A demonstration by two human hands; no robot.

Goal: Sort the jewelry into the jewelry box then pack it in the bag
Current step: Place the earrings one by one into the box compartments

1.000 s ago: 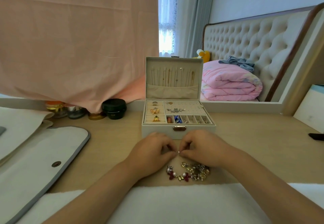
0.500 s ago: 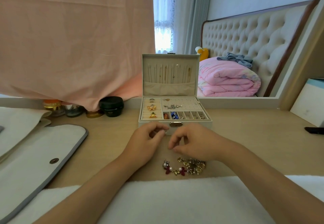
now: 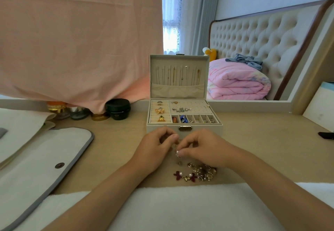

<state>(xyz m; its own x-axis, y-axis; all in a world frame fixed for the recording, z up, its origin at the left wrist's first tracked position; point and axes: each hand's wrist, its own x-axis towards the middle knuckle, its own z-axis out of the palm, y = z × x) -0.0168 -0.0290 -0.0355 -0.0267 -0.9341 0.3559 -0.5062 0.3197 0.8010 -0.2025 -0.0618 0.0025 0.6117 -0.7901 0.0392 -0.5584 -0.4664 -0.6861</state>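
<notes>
Stage: sorting looks partly done, and packing is not begun.
Done: the box (image 3: 184, 122) stands open at mid-table with jewelry already in its tray, and chains hang in its lid (image 3: 178, 75).
Left: a pile (image 3: 198, 174) of unsorted jewelry lies on the table (image 3: 253, 140) near the person. After that the box must be closed and go into the bag (image 3: 45, 155).
Right hand (image 3: 200, 149): thumb and forefinger pinch a tiny pale-tipped stud (image 3: 177, 152), held just above the table between the box and the pile.
Left hand (image 3: 157, 149): fingers are curled and the tips are close to the right hand's. I cannot tell whether they hold anything.
Loose bit (image 3: 179, 163): one small silver item lies alone on the table, just beside the pile.
Box: one.
Ring rolls, left of tray: about four items, among them a gold bow (image 3: 160, 111).
Stud board: one cluster of silver items, too small to count, and one item apart at its far left.
Front row: six small compartments. An orange item is in the first and a blue one in the second. Small bits are in some of the others, and at least one looks bare.
Chains in lid: several, too fine to count.
Pile: many tangled items, uncountable. Two dark red flower shapes show at its near edge.
Bag: one, lying flat at the left with its flap open, well apart from the box.
Jars (image 3: 118, 108): about four behind the bag, partly under a pink cloth (image 3: 72, 41).
Towel (image 3: 180, 209): one white towel along the near edge.
</notes>
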